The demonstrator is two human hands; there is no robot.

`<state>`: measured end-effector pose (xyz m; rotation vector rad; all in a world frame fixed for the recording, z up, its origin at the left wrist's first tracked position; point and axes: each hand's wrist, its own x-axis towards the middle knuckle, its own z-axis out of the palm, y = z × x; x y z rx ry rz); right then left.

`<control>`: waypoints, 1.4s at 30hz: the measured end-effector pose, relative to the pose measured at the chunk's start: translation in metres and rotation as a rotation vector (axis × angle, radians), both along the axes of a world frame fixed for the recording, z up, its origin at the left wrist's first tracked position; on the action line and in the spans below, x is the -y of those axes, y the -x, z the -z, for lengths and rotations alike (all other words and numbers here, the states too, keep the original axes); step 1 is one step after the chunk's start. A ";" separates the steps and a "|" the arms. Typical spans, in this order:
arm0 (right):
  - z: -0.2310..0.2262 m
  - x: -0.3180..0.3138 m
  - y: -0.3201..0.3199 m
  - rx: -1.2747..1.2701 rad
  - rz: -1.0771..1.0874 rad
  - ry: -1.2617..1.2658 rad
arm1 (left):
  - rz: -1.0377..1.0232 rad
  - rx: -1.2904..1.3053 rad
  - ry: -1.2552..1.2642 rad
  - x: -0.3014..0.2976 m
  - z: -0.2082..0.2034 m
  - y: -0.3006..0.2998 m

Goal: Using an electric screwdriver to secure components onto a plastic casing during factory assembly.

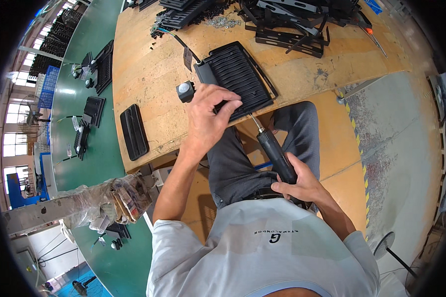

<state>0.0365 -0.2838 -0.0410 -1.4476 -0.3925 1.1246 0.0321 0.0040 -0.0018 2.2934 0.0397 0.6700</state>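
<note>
A black finned floodlight [235,72] lies on the wooden workbench at its near edge, fins upward. A cable [186,47] with coloured wire ends runs from its driver box, and a small sensor with a white dome [185,90] sticks out at its left. My left hand [208,111] is over the light's near left corner, thumb and forefinger pinched together; anything between them is too small to make out. My right hand [302,183] grips a black electric screwdriver [277,156]. Its bit points up at the light's near edge; whether it touches is unclear.
Black metal brackets [292,44] are heaped at the bench's far side, with loose screws [223,22] beside them. A screwdriver with an orange part [376,42] lies far right. A black rectangular part [134,131] rests at left. More lights stand on the green conveyor [84,173].
</note>
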 end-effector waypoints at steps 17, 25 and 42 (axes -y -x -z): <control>0.015 -0.007 0.004 0.061 0.023 -0.086 | 0.040 -0.035 -0.094 0.006 0.011 0.006; 0.011 -0.008 0.003 -0.016 0.024 -0.073 | 0.117 -0.021 -0.120 0.000 0.013 0.011; 0.014 -0.008 -0.005 -0.061 -0.005 -0.132 | 0.202 -0.037 -0.373 -0.006 0.014 0.024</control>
